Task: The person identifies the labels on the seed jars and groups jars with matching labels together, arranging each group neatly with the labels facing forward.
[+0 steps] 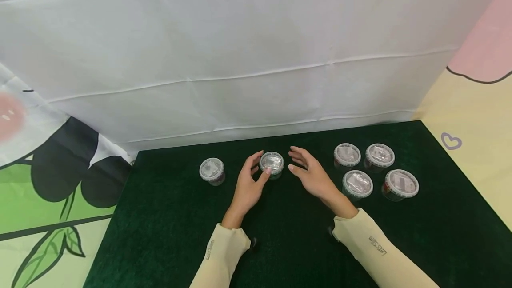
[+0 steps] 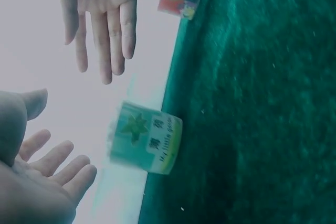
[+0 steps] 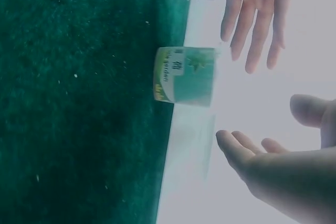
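Note:
A small round tub (image 1: 272, 162) with a clear lid and a foil packet under it stands on the green cloth between my hands. In the left wrist view this tub (image 2: 146, 139) shows a green label with a leaf and the words "My little garden". My left hand (image 1: 249, 185) is at its left, fingers loosely bent; the thumb overlaps the lid in the head view, but both wrist views show a gap. On the other side, my right hand (image 1: 315, 178) faces it palm inward, apart from the tub (image 3: 186, 76), holding nothing.
A similar tub (image 1: 212, 170) stands alone to the left. To the right several more stand grouped, including one (image 1: 358, 184) near my right wrist and another (image 1: 401, 184) farther right. A white curtain (image 1: 240, 57) hangs behind the dark green table (image 1: 168, 234).

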The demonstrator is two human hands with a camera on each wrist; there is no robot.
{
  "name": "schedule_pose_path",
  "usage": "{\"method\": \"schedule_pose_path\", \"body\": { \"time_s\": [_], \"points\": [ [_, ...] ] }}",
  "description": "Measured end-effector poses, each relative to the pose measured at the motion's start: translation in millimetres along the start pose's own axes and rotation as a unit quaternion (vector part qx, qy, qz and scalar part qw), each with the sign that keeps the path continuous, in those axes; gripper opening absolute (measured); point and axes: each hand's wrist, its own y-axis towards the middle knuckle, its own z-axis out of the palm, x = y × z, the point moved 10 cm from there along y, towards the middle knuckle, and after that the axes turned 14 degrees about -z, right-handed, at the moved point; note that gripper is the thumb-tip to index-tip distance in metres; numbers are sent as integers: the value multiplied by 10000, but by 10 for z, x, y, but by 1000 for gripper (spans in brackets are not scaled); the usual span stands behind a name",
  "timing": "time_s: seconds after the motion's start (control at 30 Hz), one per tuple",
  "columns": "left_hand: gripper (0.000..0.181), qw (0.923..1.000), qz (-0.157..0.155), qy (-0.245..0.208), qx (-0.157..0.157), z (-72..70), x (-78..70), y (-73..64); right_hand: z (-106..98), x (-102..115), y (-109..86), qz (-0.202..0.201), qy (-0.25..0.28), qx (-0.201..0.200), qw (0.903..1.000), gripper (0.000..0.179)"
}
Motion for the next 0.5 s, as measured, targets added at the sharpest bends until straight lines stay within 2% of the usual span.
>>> {"method": "schedule_pose_path", "body": {
  "time_s": [0.3, 0.5],
  "points": [
    [51, 9993, 211, -118, 282, 120, -147, -118, -159, 207, -147, -153, -79, -17, 9999, 55],
    [49, 9978, 299, -119, 577, 275, -207, -177, -299, 292, -247, -224, -215, -91, 9995, 55]
  ]
}}
